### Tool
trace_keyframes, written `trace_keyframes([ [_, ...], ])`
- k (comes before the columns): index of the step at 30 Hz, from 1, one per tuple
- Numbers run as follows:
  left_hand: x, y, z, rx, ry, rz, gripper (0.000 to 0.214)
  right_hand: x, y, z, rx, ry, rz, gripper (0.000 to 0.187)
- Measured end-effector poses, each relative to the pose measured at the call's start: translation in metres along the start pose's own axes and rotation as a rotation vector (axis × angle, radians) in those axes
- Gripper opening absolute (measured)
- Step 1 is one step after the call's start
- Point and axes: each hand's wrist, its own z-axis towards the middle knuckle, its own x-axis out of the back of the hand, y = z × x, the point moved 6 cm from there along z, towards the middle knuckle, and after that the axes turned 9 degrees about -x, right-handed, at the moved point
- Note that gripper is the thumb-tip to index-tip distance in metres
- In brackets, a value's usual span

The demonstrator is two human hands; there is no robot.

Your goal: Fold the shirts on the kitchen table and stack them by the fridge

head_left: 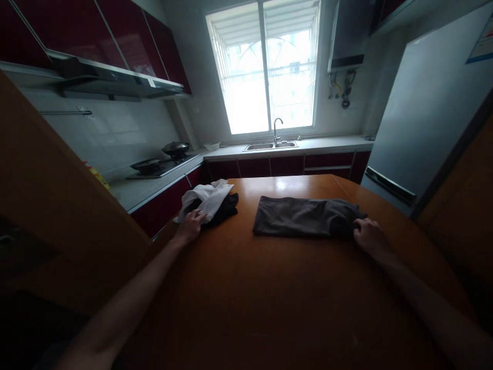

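The left hand (191,226) lies on the near side of a loose heap at the left of the wooden bench (269,288), its fingers bent and reaching over a white cloth (211,194) that is crumpled on top of a black cloth (228,207). Whether those fingers pinch the fabric or merely rest on it, I cannot tell. The right hand (370,235) is half curled, fingers drawn close together and touching the right end of a dark grey cloth (298,218), which lies flat in a long folded strip across the bench, well apart from the heap. The thumb is hard to make out in the dim light, so a pinch cannot be told from a press there.

The right end of the grey strip is partly hidden by the fingers, and its inner layers do not show. Most of the black cloth is covered by the white one. Both forearms run out of view at the bottom corners, and the near part of the bench sinks into shadow.
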Motion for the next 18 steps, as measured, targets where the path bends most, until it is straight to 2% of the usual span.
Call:
trace_keyframes([
  [3, -0.020, 0.018, -0.027, -0.010, -0.059, -0.003, 0.058, 0.006, -0.039, -0.029, 0.106, -0.039, -0.055, 0.030],
  [6, -0.015, 0.047, -0.034, 0.084, 0.082, 0.013, 0.062, 0.016, -0.090, -0.074, 0.250, -0.083, -0.076, 0.030],
  [8, -0.008, 0.083, -0.032, 0.048, 0.158, -0.039, 0.056, 0.024, -0.122, -0.108, 0.308, -0.137, -0.049, 0.028],
  [11, -0.010, 0.156, -0.030, -0.126, 0.118, -0.227, 0.044, 0.041, -0.161, -0.151, 0.414, -0.259, 0.126, 0.034],
  [13, -0.014, 0.204, -0.033, -0.203, 0.089, -0.377, 0.035, 0.053, -0.181, -0.170, 0.537, -0.417, 0.355, 0.041],
  [15, -0.019, 0.245, -0.040, -0.238, 0.052, -0.527, 0.032, 0.063, -0.189, -0.170, 0.576, -0.556, 0.603, 0.038],
  [16, -0.021, 0.262, -0.044, -0.251, 0.033, -0.591, 0.034, 0.066, -0.186, -0.161, 0.539, -0.555, 0.704, 0.036],
  [17, -0.023, 0.276, -0.048, -0.272, 0.011, -0.635, 0.036, 0.069, -0.179, -0.147, 0.470, -0.489, 0.775, 0.036],
  [18, -0.024, 0.288, -0.053, -0.303, -0.014, -0.659, 0.039, 0.070, -0.168, -0.130, 0.386, -0.368, 0.804, 0.037],
])
